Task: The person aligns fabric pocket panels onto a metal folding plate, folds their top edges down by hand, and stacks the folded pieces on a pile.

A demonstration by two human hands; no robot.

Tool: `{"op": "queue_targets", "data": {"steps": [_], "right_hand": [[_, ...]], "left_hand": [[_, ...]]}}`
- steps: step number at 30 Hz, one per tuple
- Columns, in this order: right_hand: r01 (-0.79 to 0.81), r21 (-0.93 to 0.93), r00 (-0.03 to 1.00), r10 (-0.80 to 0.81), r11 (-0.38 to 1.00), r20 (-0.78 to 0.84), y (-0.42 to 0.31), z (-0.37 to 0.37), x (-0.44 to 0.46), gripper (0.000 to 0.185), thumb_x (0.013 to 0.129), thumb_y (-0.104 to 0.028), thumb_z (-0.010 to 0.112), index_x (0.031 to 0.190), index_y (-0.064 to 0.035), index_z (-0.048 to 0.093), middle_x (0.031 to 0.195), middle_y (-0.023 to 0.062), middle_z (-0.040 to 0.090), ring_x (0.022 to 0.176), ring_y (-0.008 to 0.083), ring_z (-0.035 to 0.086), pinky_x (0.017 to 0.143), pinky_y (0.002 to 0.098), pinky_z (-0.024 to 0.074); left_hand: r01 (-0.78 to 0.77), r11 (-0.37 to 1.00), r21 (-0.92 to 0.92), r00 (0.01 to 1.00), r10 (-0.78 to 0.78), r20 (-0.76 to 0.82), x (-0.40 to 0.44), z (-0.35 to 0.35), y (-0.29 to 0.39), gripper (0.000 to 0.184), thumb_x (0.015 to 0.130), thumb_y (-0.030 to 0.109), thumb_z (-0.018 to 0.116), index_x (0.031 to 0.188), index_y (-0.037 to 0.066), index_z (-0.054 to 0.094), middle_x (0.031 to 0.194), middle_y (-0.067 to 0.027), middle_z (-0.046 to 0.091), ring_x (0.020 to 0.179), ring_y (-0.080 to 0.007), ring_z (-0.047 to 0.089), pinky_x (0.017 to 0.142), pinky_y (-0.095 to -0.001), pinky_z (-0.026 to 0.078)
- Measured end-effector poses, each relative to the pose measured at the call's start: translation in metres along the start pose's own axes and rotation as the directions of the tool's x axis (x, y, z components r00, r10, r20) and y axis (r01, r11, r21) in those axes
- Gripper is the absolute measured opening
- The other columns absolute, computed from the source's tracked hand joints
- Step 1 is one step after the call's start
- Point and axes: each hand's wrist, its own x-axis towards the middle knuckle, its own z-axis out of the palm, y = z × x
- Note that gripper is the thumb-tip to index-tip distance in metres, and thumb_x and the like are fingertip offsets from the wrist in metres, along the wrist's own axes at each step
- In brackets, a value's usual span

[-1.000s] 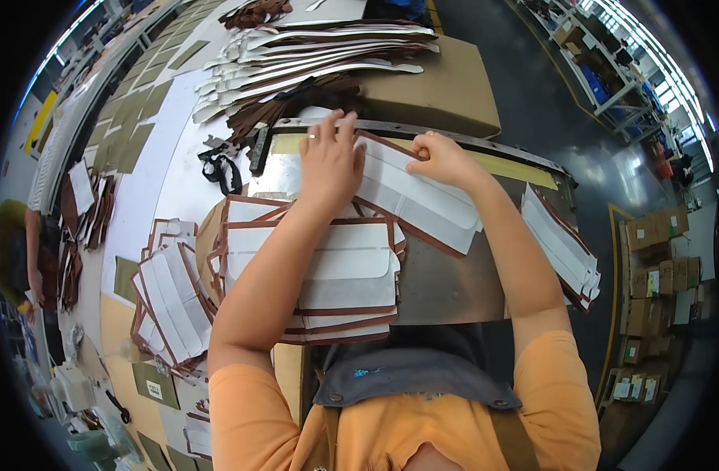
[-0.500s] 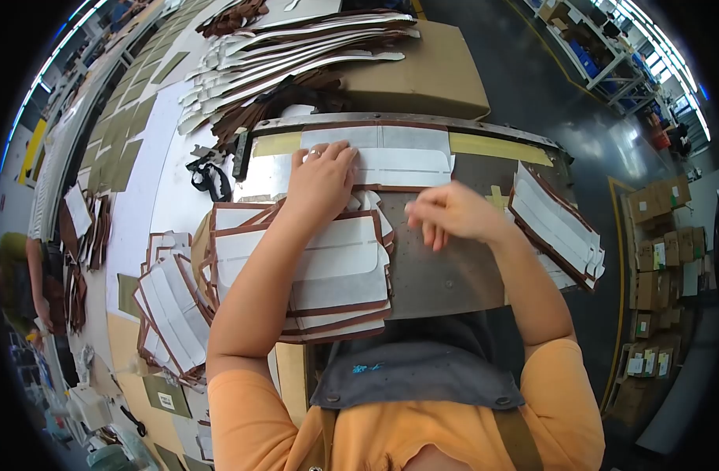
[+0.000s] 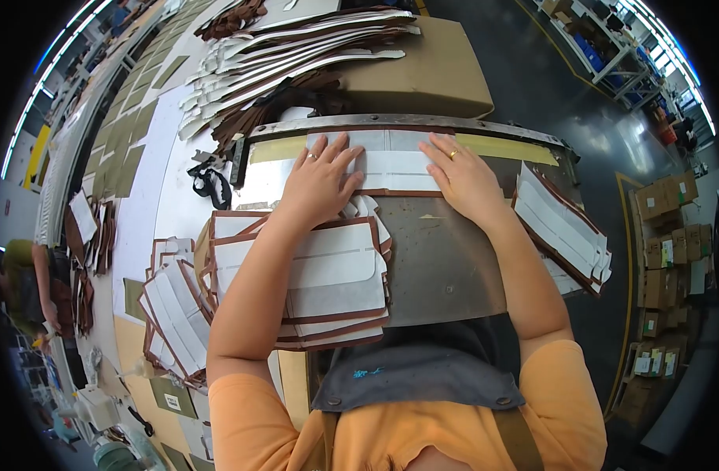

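A white panel with brown edges (image 3: 398, 166) lies flat at the back of the metal work plate (image 3: 445, 267), along its rear bar. My left hand (image 3: 322, 180) rests on the panel's left end with fingers spread. On its right end my right hand (image 3: 465, 177) lies flat, fingers stretched out, a ring on one finger. Below my left forearm is a stack of similar white panels with brown edges (image 3: 336, 271), partly hidden by that arm. Another small stack of panels (image 3: 562, 224) leans at the plate's right edge.
A large cardboard box (image 3: 414, 71) stands behind the plate, beside a pile of white and brown strips (image 3: 289, 59). More panels (image 3: 175, 314) lie at left, near a black strap (image 3: 210, 180). Across the long table, a person's arm (image 3: 44, 282) shows at far left.
My right hand has moved up and left from above the plate onto the panel's right end, its curled fingers now straightened. My left hand's fingers have spread on the panel.
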Motion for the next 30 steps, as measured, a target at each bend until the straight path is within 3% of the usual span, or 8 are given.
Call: {"op": "queue_targets", "data": {"steps": [3, 6, 11, 18, 24, 27, 29, 30], "right_hand": [[-0.013, -0.02, 0.999, 0.014, 1.0, 0.031, 0.0, -0.002, 0.003, 0.033, 0.091, -0.022, 0.05, 0.121, -0.0088, 0.055, 0.13, 0.0111, 0.051, 0.122, 0.0298, 0.045, 0.101, 0.0391, 0.0364], [0.025, -0.097, 0.999, -0.029, 0.995, -0.037, -0.001, 0.002, 0.002, 0.032, 0.09, -0.02, 0.052, 0.12, -0.007, 0.055, 0.127, 0.0116, 0.052, 0.118, 0.0293, 0.047, 0.099, 0.0388, 0.0377], [0.004, -0.04, 1.0, -0.004, 0.999, -0.014, -0.01, -0.004, 0.003, 0.03, 0.087, -0.016, 0.056, 0.115, -0.0053, 0.056, 0.112, 0.0108, 0.055, 0.106, 0.0277, 0.052, 0.093, 0.0389, 0.0412], [0.044, -0.07, 0.998, -0.041, 0.997, 0.051, -0.01, -0.009, 0.016, 0.026, 0.083, -0.015, 0.059, 0.107, -0.0052, 0.059, 0.107, 0.0092, 0.056, 0.1, 0.0269, 0.053, 0.086, 0.0395, 0.0432], [0.216, 0.208, 0.975, -0.2, 0.954, -0.094, -0.032, 0.033, 0.07, 0.028, 0.081, -0.01, 0.059, 0.108, -0.004, 0.059, 0.101, 0.0088, 0.057, 0.096, 0.0277, 0.053, 0.085, 0.0378, 0.0431], [0.229, 0.227, 0.973, -0.222, 0.947, -0.055, -0.04, 0.047, 0.084, 0.027, 0.079, -0.008, 0.06, 0.105, -0.0042, 0.061, 0.095, 0.0077, 0.057, 0.092, 0.0266, 0.053, 0.083, 0.0379, 0.0444], [0.239, 0.112, 0.971, -0.236, 0.964, -0.043, -0.045, 0.048, 0.081, 0.02, 0.079, -0.008, 0.057, 0.098, -0.0051, 0.062, 0.097, 0.0067, 0.058, 0.094, 0.0257, 0.054, 0.081, 0.0374, 0.0468], [0.246, 0.052, 0.969, -0.245, 0.968, -0.036, -0.046, 0.046, 0.079, 0.017, 0.078, -0.008, 0.056, 0.094, -0.0055, 0.062, 0.099, 0.0062, 0.058, 0.095, 0.0252, 0.055, 0.08, 0.0372, 0.048]], "left_hand": [[-0.002, 1.0, 0.009, 1.0, 0.002, -0.019, 0.003, 0.004, -0.001, 0.041, 0.091, 0.036, 0.047, 0.128, 0.018, 0.049, 0.14, -0.011, 0.039, 0.13, -0.0365, 0.033, 0.107, -0.0461, 0.026], [-0.019, 0.999, 0.051, 0.996, 0.023, -0.083, 0.001, 0.006, 0.0, 0.04, 0.09, 0.035, 0.049, 0.127, 0.019, 0.05, 0.133, -0.0114, 0.044, 0.125, -0.0362, 0.038, 0.104, -0.0455, 0.03], [-0.02, 0.998, 0.065, 0.993, 0.027, -0.115, 0.0, 0.004, 0.005, 0.038, 0.089, 0.032, 0.052, 0.124, 0.019, 0.053, 0.118, -0.0104, 0.049, 0.112, -0.0338, 0.045, 0.095, -0.043, 0.037], [0.003, 0.999, 0.052, 0.995, 0.003, -0.101, -0.003, 0.002, 0.01, 0.037, 0.089, 0.028, 0.053, 0.125, 0.018, 0.052, 0.12, -0.013, 0.049, 0.109, -0.0365, 0.047, 0.09, -0.0435, 0.041], [-0.02, 1.0, 0.02, 0.994, 0.022, -0.104, -0.004, 0.001, 0.007, 0.04, 0.085, 0.024, 0.058, 0.124, 0.017, 0.052, 0.12, -0.0127, 0.049, 0.107, -0.0372, 0.048, 0.087, -0.0436, 0.043], [-0.008, 1.0, 0.004, 0.986, 0.008, -0.169, 0.001, 0.005, 0.002, 0.043, 0.084, 0.027, 0.058, 0.124, 0.012, 0.051, 0.119, -0.0119, 0.05, 0.106, -0.0345, 0.049, 0.087, -0.0428, 0.042], [0.013, 1.0, -0.02, 0.955, -0.019, -0.295, 0.005, 0.01, -0.003, 0.045, 0.084, 0.033, 0.056, 0.121, 0.008, 0.052, 0.116, -0.0102, 0.051, 0.105, -0.0296, 0.05, 0.086, -0.0406, 0.04], [0.031, 0.999, 0.029, 0.964, -0.023, -0.264, 0.007, 0.011, -0.004, 0.046, 0.085, 0.035, 0.055, 0.121, 0.007, 0.052, 0.116, -0.0104, 0.051, 0.105, -0.0293, 0.05, 0.086, -0.0401, 0.039]]}}
